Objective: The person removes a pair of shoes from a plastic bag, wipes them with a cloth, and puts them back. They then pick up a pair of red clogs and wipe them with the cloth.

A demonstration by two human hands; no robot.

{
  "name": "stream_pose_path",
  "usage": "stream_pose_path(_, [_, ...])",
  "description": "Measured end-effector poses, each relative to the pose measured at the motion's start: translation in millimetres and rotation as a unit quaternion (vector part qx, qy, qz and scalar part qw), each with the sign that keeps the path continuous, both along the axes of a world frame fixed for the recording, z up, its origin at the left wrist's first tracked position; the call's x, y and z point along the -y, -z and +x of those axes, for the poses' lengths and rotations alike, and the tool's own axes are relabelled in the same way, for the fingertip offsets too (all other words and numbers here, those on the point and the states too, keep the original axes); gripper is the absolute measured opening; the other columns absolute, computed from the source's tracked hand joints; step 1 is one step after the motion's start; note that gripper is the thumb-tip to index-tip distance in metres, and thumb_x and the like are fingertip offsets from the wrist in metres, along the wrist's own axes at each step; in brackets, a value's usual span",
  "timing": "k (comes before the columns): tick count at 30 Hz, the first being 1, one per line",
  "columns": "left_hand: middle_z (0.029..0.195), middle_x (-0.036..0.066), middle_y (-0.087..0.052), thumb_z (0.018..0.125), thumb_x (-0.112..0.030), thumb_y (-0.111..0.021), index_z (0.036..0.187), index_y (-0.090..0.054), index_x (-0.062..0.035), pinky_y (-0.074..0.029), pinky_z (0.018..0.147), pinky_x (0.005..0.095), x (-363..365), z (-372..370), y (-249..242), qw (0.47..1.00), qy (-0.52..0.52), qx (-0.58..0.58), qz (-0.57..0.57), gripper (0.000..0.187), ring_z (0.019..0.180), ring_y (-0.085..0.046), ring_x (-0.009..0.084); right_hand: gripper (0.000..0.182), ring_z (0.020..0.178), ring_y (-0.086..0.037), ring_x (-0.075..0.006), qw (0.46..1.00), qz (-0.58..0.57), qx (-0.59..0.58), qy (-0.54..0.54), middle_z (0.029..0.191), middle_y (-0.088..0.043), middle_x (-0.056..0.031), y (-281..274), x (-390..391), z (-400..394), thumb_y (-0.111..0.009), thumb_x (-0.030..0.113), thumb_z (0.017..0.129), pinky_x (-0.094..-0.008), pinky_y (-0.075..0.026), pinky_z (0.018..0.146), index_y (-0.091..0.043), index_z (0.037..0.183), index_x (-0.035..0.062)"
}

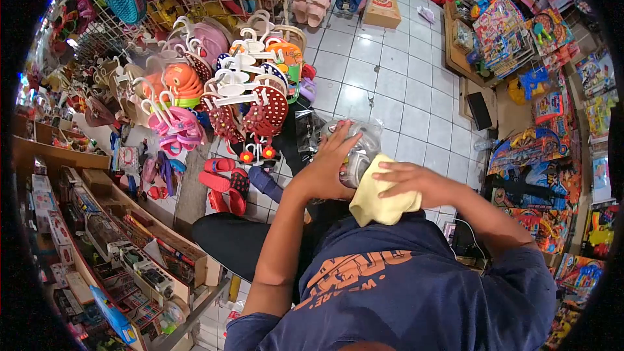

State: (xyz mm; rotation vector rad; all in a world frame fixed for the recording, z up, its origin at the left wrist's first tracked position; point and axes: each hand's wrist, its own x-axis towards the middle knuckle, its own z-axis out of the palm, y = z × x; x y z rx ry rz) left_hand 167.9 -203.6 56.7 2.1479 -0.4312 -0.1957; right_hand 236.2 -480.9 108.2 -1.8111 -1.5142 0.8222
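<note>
A grey item in clear plastic wrap (368, 141) lies at my lap, its exact kind hard to make out. My left hand (329, 166) rests on it with the thumb and fingers apart, pressing it from the left. On its right side, my right hand (409, 185) holds a pale yellow cloth (383, 203) against the wrapped item, the fingers lying over the cloth.
Sandals on white hangers (270, 107) hang at the upper left. Red sandals (223, 185) lie below them. Shelves of boxed goods (123, 260) fill the lower left. Packaged toys (500, 26) line the right. A cardboard box (381, 10) stands on the tiled floor (396, 84).
</note>
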Motion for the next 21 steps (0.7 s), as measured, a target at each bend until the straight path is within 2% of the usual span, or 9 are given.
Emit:
stream_pose_path(3, [0.16,0.025,-0.011,0.055,-0.031,-0.091,0.152,-0.027,-0.0053,-0.009,0.12,0.0514,0,-3,-5,1.0,-0.011,0.012,-0.005,0.119,0.15,-0.006,0.0384,0.041,0.131,-0.051,-0.0276,0.972,0.039,-0.178,0.146,0.137,-0.057,-0.0138,-8,18,31,-0.069,0.001,0.078,-0.0392,-0.04,0.109,-0.065,0.119,0.0032])
stream_pose_path(5, [0.16,0.024,-0.014,0.051,-0.033,-0.094,0.151,-0.027,-0.006,-0.012,0.12,0.0468,-1,-6,-2,0.998,-0.029,0.033,-0.035,0.124,0.15,-0.009,0.0385,0.04,0.124,-0.056,-0.0229,0.916,-0.111,-0.14,0.36,0.133,-0.06,-0.0142,-10,22,42,-0.062,-0.004,0.084,-0.0339,-0.044,0.104,-0.061,0.123,0.0002])
stream_pose_path(6, [0.16,0.024,-0.014,0.051,-0.033,-0.094,0.151,-0.027,-0.006,-0.012,0.12,0.0468,0,-8,0,0.998,-0.03,0.03,-0.037,0.124,0.15,-0.009,0.0385,0.04,0.124,-0.056,-0.0229,0.915,-0.114,-0.141,0.359,0.133,-0.06,-0.0142,-8,20,44,-0.062,-0.004,0.084,-0.0339,-0.044,0.104,-0.061,0.123,0.0002])
stream_pose_path(8, [0.16,0.024,-0.014,0.052,-0.032,-0.094,0.151,-0.028,-0.0054,-0.014,0.12,0.0457,0,-8,0,0.998,-0.032,0.04,-0.025,0.122,0.149,-0.011,0.0386,0.044,0.122,-0.055,-0.0186,0.915,0.077,-0.067,0.389,0.135,-0.059,-0.0114,-12,-10,39,-0.056,-0.005,0.088,-0.03,-0.044,0.103,-0.056,0.132,0.0029])
stream_pose_path(11, [0.156,0.024,-0.024,0.053,-0.031,-0.093,0.148,-0.033,-0.0042,-0.018,0.119,0.0461,-1,-13,3,0.998,-0.039,0.02,-0.036,0.115,0.147,-0.019,0.0402,0.053,0.129,-0.052,-0.0226,0.955,0.105,-0.053,0.271,0.14,-0.055,-0.0128,-11,-48,31,-0.059,-0.004,0.087,-0.0344,-0.041,0.108,-0.051,0.139,0.0063])
stream_pose_path(13, [0.15,0.023,-0.033,0.055,-0.031,-0.092,0.144,-0.038,-0.0042,-0.02,0.118,0.0463,0,-15,9,0.987,-0.048,-0.042,-0.15,0.108,0.143,-0.025,0.0415,0.059,0.136,-0.045,-0.0264,0.959,0.028,0.278,0.049,0.145,-0.049,-0.0141,14,-59,32,-0.065,-0.001,0.084,-0.0393,-0.034,0.113,-0.051,0.14,0.0083])
stream_pose_path(16, [0.152,0.024,-0.03,0.057,-0.033,-0.092,0.145,-0.038,-0.0061,-0.018,0.119,0.0469,-3,-12,2,0.998,-0.034,0.053,-0.026,0.106,0.145,-0.022,0.0414,0.063,0.141,-0.038,-0.027,0.975,0.123,0.145,0.114,0.149,-0.044,-0.0147,70,-47,47,-0.069,-0.002,0.079,-0.0438,-0.028,0.117,-0.054,0.138,0.0103])
stream_pose_path(18, [0.154,0.023,-0.027,0.058,-0.033,-0.091,0.145,-0.038,-0.0076,-0.016,0.119,0.0478,0,-16,-1,0.998,-0.043,0.042,-0.018,0.106,0.146,-0.02,0.0413,0.062,0.134,-0.048,-0.0279,0.967,0.147,0.145,0.146,0.142,-0.052,-0.0162,101,-36,55,-0.065,-0.007,0.076,-0.0395,-0.036,0.111,-0.057,0.135,0.0094])
stream_pose_path(21, [0.157,0.022,-0.022,0.059,-0.035,-0.09,0.147,-0.037,-0.0103,-0.012,0.12,0.0496,-2,-17,-1,0.998,-0.047,0.03,-0.02,0.105,0.148,-0.014,0.041,0.053,0.106,-0.064,-0.0262,0.961,-0.083,-0.06,0.259,0.116,-0.067,-0.015,130,-11,64,-0.057,-0.009,0.076,-0.0335,-0.048,0.093,-0.059,0.128,0.0039])
